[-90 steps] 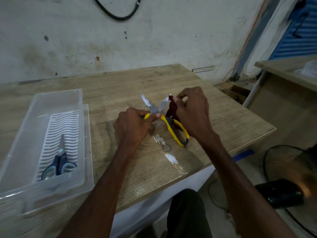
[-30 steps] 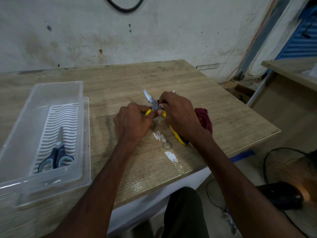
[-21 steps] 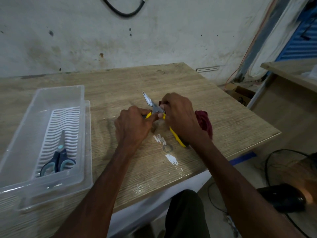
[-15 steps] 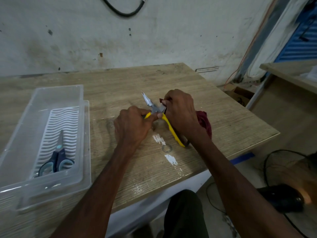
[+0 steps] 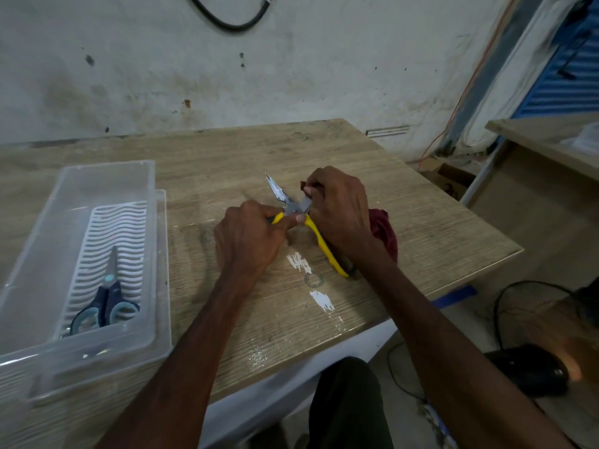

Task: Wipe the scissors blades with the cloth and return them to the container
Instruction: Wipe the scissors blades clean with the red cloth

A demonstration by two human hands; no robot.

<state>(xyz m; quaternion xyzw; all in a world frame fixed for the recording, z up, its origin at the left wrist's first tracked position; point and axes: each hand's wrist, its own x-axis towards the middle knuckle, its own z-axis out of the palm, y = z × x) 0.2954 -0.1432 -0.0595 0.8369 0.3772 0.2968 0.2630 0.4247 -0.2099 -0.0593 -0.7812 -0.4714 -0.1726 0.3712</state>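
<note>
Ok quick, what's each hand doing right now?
Left hand: grips one handle of the yellow scissors.
Right hand: pinches the dark red cloth around one blade.

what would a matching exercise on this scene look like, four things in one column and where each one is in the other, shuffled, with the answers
Column 1
1. yellow-handled scissors
2. blue-handled scissors
3. dark red cloth
4. black cable

Column 2
A. lying in the clear container
B. hanging on the wall
C. gripped by the left hand, blades open
D. bunched in the right hand

Pairs: 1-C, 2-A, 3-D, 4-B
</note>
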